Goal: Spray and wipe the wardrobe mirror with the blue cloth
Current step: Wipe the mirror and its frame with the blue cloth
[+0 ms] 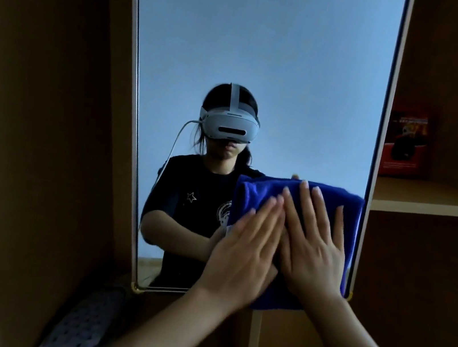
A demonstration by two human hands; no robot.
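Observation:
The tall wardrobe mirror (255, 57) fills the middle of the view, in a thin pale frame. A blue cloth (254, 195) lies spread flat against its lower right part. My left hand (242, 250) presses on the cloth with straight fingers pointing up and right. My right hand (312, 246) presses flat beside it, fingers spread upward, its edge overlapping the left hand's fingertips. The mirror reflects a person wearing a white headset and a dark shirt. No spray bottle is in view.
Brown wardrobe panels flank the mirror. A wooden shelf (433, 202) at the right carries a red box (406, 144). A pale dotted object (83, 327) lies low at the left, below the mirror's bottom corner. The scene is dim.

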